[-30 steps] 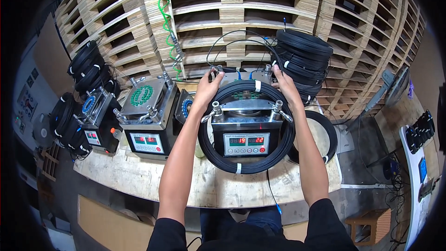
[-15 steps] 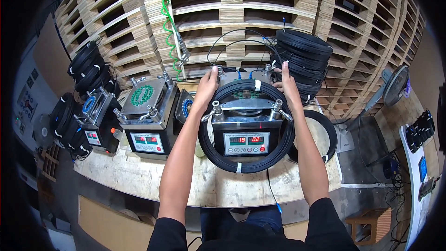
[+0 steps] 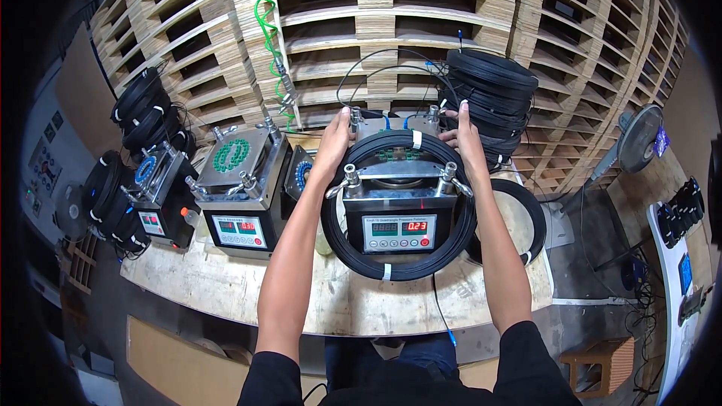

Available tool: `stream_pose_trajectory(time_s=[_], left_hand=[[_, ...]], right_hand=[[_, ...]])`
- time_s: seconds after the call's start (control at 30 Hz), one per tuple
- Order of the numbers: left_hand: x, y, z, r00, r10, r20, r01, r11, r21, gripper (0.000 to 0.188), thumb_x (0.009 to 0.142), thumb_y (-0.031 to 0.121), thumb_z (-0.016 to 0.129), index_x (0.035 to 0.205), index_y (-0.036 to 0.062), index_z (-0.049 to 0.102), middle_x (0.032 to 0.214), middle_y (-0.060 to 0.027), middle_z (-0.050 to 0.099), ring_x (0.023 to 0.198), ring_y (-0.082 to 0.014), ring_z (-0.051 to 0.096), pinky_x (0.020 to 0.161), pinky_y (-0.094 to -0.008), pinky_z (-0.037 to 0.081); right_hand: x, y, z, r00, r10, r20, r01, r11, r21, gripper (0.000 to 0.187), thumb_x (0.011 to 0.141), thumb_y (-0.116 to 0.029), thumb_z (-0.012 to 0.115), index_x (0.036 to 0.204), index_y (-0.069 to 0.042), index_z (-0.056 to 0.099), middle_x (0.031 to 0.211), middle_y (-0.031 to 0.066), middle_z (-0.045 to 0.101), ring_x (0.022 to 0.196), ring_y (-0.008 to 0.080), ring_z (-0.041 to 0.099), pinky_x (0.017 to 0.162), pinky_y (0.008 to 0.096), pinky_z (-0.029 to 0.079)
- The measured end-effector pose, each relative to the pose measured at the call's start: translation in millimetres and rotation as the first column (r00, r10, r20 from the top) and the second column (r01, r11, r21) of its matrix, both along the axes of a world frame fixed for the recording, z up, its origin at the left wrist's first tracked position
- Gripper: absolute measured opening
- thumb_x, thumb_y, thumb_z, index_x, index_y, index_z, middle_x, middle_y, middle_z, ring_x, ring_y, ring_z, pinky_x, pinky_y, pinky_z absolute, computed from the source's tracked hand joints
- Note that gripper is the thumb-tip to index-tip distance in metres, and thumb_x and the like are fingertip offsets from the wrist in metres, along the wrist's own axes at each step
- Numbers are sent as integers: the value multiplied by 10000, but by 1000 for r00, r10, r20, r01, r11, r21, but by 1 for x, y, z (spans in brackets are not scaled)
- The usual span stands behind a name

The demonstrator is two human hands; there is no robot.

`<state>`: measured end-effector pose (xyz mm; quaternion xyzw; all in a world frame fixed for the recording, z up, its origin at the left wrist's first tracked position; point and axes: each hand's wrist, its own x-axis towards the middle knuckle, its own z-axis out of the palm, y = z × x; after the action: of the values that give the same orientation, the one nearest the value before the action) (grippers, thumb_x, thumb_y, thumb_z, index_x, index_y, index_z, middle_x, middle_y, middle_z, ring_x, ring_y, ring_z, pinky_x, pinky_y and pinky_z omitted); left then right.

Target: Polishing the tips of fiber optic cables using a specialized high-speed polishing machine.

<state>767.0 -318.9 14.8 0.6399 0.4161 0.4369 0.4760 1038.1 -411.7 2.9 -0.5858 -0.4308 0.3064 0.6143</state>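
Note:
On the workbench in front of me stands a pressure polishing machine (image 3: pixel 398 203) with a metal top, corner clamp posts and a lit red display. A coil of black cable (image 3: pixel 388 271), tied with white bands, hangs round its front. Both my arms reach past the coil to the machine's far corners. At the rear left clamp post is my left hand (image 3: pixel 335 137), its fingers closed and partly hidden. My right hand (image 3: pixel 466 139) closes round the rear right post, thumb pointing up. Blue-ended cables (image 3: pixel 406 123) enter the machine's top between the hands.
Two similar machines (image 3: pixel 237 195) (image 3: pixel 154 188) stand to the left, beside a small bottle (image 3: pixel 189 216). Stacked black cable coils (image 3: pixel 492 98) rise at the back right. Another coil (image 3: pixel 532 218) lies by my right forearm. A green spiral hose (image 3: pixel 263 15) hangs before wooden pallets (image 3: pixel 376 0).
My hands have barely moved. The green hose and its metal nozzle have swung slightly to the left and down. Readings on the displays in front and to the left have changed.

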Motion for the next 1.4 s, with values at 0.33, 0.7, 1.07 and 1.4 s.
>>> stream_pose_trajectory(time_s=[0.33, 0.7, 1.07, 1.4], left_hand=[[-4, 12, -13, 999, 11, 45, -9, 998, -57, 750, 1042, 625, 277, 1337, 7, 581, 814, -94, 616, 758, -172, 530, 748, -329, 434], [-2, -3, 2, 1000, 13, 21, -11, 998, -62, 766, 989, 642, 457, 1334, -35, 558, 1018, -121, 653, 852, -158, 575, 781, -306, 474], [-6, 10, -8, 1000, -2, -24, 1, 999, -50, 780, 985, 649, 462, 1324, -48, 556, 911, -89, 611, 764, -143, 523, 736, -282, 454], [-4, 11, -11, 1000, 12, 18, -11, 999, -33, 807, 985, 628, 483, 1447, -33, 467, 1086, -139, 652, 830, -156, 585, 771, -293, 483]], right_hand=[[-4, -2, 5, 1000, 26, 6, -25, 999, -39, 931, 961, -773, 237, 1365, -5, 576, 990, 288, 680, 878, 325, 701, 806, 366, 551], [-7, -2, 5, 999, -22, 33, 23, 999, -31, 870, 972, -746, 275, 1379, -27, 549, 967, 243, 674, 776, 237, 661, 721, 322, 521], [-8, -1, 5, 998, 8, 58, -7, 1000, -24, 774, 1020, -655, 325, 1363, 6, 536, 1107, 167, 665, 839, 239, 650, 777, 347, 532], [-11, -10, 10, 998, 41, -45, -42, 999, -28, 851, 974, -731, 340, 1479, -54, 449, 1021, 263, 663, 801, 214, 641, 742, 303, 521]])
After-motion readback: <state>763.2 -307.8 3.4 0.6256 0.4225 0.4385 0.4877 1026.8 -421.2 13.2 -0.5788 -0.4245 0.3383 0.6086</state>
